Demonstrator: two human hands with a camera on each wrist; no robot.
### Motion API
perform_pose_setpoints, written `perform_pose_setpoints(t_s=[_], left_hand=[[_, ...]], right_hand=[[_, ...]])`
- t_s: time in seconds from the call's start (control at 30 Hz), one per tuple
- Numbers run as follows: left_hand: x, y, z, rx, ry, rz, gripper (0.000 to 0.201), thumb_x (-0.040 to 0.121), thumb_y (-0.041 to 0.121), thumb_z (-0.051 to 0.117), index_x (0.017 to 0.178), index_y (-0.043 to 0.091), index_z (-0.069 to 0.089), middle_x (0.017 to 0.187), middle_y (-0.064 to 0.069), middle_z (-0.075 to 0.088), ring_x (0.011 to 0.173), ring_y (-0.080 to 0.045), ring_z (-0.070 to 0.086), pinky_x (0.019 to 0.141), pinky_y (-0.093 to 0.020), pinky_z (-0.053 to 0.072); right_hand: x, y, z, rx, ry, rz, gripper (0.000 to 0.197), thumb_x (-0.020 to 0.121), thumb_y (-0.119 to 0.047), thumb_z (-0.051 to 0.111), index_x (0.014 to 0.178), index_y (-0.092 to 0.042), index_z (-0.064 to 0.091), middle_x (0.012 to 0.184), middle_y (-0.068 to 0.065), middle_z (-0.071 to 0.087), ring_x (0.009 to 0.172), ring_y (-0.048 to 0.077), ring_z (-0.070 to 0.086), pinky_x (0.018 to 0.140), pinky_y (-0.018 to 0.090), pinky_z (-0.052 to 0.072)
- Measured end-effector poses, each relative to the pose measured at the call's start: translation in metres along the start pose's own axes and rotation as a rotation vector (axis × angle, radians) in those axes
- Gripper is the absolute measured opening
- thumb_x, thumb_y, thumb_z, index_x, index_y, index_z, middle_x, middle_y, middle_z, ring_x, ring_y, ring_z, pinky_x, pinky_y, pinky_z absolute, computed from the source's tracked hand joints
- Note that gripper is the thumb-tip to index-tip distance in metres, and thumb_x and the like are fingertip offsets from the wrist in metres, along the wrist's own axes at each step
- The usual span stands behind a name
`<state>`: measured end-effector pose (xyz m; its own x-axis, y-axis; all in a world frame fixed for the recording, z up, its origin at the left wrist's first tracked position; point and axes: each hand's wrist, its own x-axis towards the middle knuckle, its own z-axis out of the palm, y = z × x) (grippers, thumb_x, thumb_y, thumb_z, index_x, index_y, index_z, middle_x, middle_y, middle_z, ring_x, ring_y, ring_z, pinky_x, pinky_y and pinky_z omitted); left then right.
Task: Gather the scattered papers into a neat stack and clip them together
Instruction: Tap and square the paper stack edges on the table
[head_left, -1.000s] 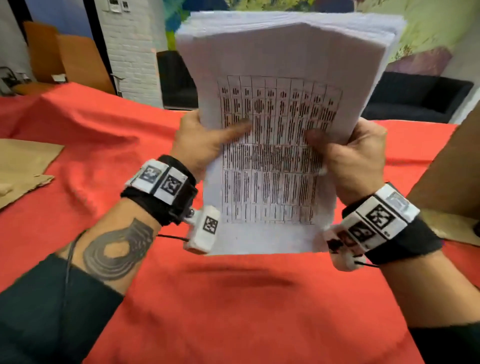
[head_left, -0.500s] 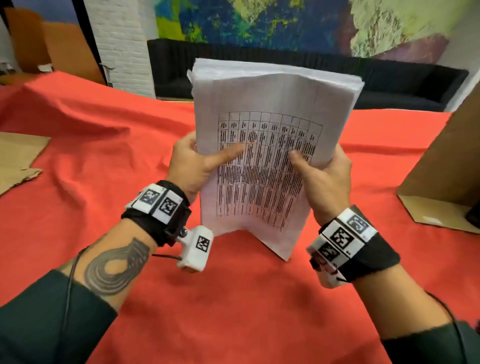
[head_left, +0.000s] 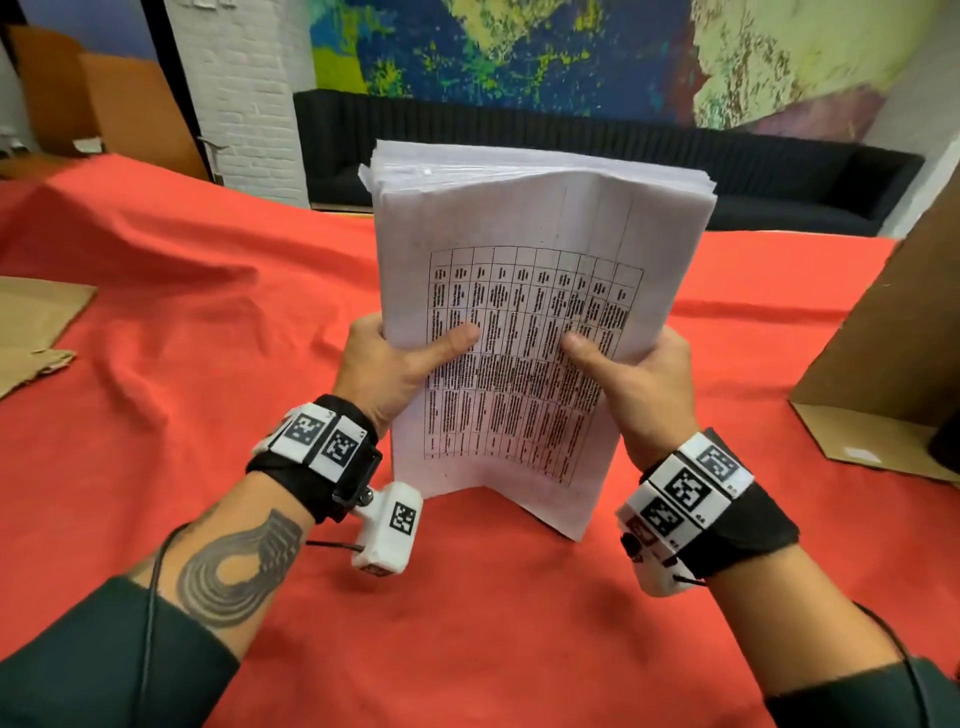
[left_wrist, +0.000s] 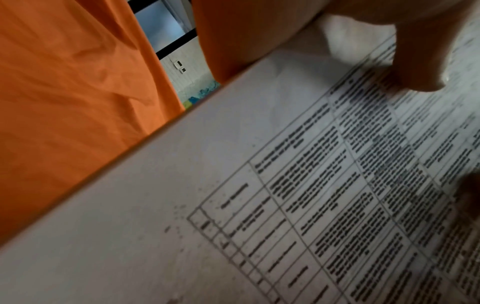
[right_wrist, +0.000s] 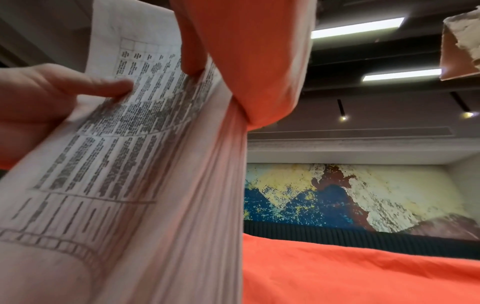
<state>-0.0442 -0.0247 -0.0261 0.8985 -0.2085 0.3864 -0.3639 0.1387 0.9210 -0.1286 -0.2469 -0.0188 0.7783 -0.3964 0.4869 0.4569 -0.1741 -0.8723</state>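
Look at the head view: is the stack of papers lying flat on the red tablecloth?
No, the stack of papers stands upright on its lower edge on the red tablecloth, gripped by the left hand and right hand.

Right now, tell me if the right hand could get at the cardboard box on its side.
Probably not yet: the right hand grips the paper stack. The cardboard box stands unobstructed on the cloth.

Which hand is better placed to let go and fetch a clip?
Neither clearly: left hand and right hand both grip the paper stack, standing on the red cloth. No clip is visible.
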Motion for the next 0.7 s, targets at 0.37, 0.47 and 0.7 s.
perform_pose_setpoints(t_s=[0.37, 0.47, 0.7], left_hand=[[0.032, 0.099, 0.013, -0.133, 0.066, 0.200, 0.024, 0.073, 0.035, 0.091, 0.065, 0.020, 0.073, 0.074, 0.008, 0.076, 0.072, -0.008, 0.071, 0.071, -0.028, 0.057], [0.035, 0.106, 0.016, -0.130, 0.111, 0.136, 0.055, 0.081, 0.042, 0.085, 0.047, 0.026, 0.044, 0.051, 0.014, 0.046, 0.050, -0.007, 0.044, 0.053, -0.025, 0.041], [0.039, 0.113, 0.017, -0.105, 0.169, 0.080, 0.052, 0.080, 0.047, 0.075, 0.046, 0.026, 0.042, 0.055, 0.007, 0.042, 0.059, -0.017, 0.041, 0.062, -0.038, 0.036]], right_hand=[[0.035, -0.064, -0.007, 0.187, -0.113, -0.080, 0.044, 0.069, 0.002, 0.084, 0.110, 0.005, 0.069, 0.102, 0.020, 0.074, 0.090, 0.032, 0.073, 0.084, 0.049, 0.061], [0.039, -0.078, -0.006, 0.184, -0.156, -0.107, 0.058, 0.066, -0.003, 0.087, 0.119, 0.007, 0.065, 0.105, 0.017, 0.074, 0.093, 0.028, 0.073, 0.085, 0.045, 0.059], [0.042, -0.110, -0.006, -0.592, -0.069, -0.579, 0.058, 0.075, -0.019, 0.086, 0.131, -0.020, 0.067, 0.113, 0.001, 0.071, 0.103, 0.008, 0.067, 0.096, 0.027, 0.053]])
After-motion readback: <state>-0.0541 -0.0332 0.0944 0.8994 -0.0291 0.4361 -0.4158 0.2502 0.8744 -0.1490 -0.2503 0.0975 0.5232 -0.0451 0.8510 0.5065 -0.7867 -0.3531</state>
